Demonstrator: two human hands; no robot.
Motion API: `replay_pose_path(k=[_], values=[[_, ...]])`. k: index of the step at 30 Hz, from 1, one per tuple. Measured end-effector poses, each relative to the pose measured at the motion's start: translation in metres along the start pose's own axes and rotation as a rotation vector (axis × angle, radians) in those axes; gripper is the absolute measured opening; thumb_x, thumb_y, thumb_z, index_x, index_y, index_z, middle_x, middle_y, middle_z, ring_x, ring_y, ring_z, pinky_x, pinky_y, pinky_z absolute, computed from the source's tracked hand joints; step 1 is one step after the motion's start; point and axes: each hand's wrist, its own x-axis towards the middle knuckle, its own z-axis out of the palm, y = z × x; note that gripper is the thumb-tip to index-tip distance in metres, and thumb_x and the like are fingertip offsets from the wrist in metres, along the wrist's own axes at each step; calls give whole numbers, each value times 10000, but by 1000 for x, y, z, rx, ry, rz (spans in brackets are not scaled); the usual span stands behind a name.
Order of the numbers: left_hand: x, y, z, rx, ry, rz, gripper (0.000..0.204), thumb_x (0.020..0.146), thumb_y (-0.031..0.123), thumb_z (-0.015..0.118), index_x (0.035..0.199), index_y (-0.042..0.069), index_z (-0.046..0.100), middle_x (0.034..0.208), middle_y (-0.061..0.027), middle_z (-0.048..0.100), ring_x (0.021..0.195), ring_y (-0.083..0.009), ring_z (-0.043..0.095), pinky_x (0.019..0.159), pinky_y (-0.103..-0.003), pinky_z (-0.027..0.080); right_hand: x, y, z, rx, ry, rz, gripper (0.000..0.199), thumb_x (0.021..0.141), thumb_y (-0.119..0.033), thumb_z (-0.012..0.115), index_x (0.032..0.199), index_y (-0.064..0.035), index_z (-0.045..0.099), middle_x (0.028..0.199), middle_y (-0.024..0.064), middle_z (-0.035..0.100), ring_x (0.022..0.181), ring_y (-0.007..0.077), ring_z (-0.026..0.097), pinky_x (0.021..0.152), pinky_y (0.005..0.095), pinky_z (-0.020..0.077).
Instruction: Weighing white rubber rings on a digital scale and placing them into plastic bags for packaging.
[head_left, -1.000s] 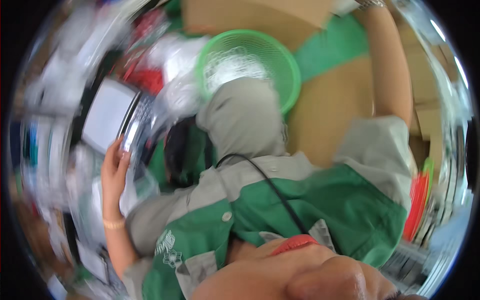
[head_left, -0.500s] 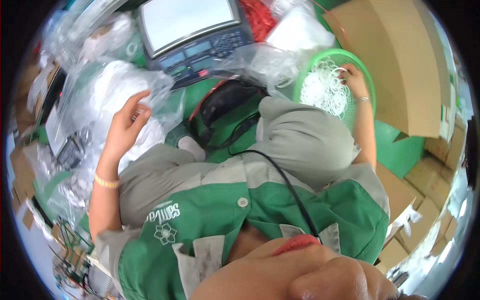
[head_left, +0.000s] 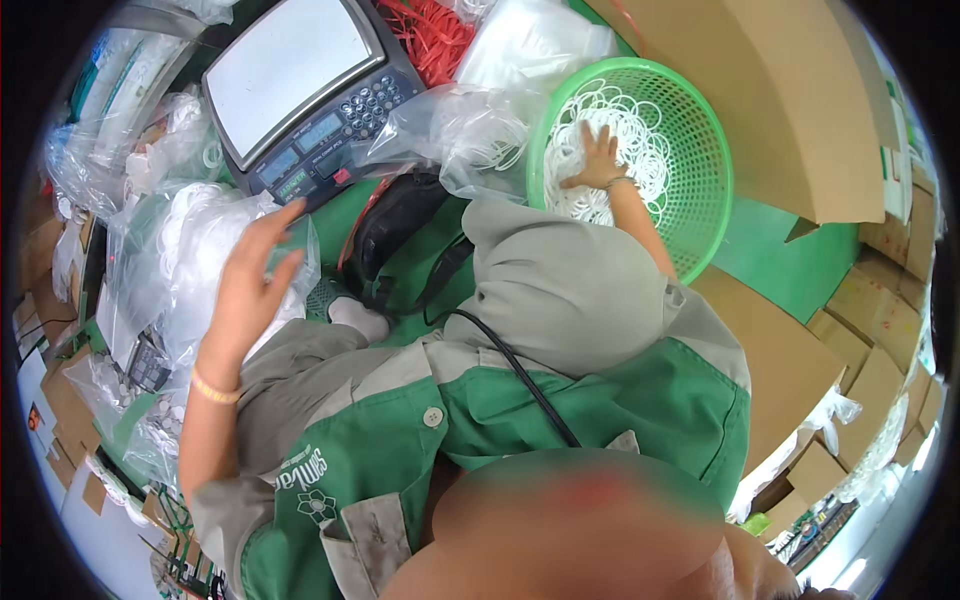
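Note:
My right hand reaches into a round green mesh basket at the right, beside my knee. Its fingers are spread flat over a heap of thin white rings, and none is visibly gripped. My left hand hovers at the left with fingers and thumb apart, holding nothing. Just behind it lies a clear plastic bag full of white items, whose kind is hard to make out. Another clear bag with white rings inside rests against the basket's left side.
A digital scale with a white platform stands at the back, beside red strips and white plastic sheets. A black pouch with a strap lies before my legs. A large cardboard box stands at the right.
My right hand has moved from the basket's right side leftward onto the rings, its fingers now spread. The whole view has turned and shifted, with the scale further left. My left hand stays open.

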Motion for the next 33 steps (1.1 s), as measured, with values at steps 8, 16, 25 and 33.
replay_pose_path(k=[8,16,25,33], values=[[89,87,78,318,18,359,492,764,259,627,1235,229,487,1275,-204,421,848,-317,590,701,-368,498,4,34,6,57,325,-16,515,642,-167,644,1138,-187,504,1207,112,488,1068,377,482,814,443,457],[127,71,90,272,-33,172,333,813,286,563,1117,151,584,1161,-204,527,944,-337,569,754,-384,478,-9,132,-3,980,806,85,487,686,-52,599,1150,33,477,1041,142,598,889,266,602,788,328,468],[156,73,105,148,74,242,493,750,136,558,1224,49,457,1217,-190,473,902,-356,564,797,-394,458,-55,93,-63,1515,514,-70,333,727,51,606,1044,-14,530,938,95,595,796,175,593,641,301,507],[147,79,117,-248,79,417,683,675,29,494,1312,-62,264,1332,-277,305,1249,-361,314,1015,-364,306,-48,-111,-80,1540,-290,-558,418,757,-134,634,1140,-46,491,1042,95,565,890,187,576,705,292,487]])
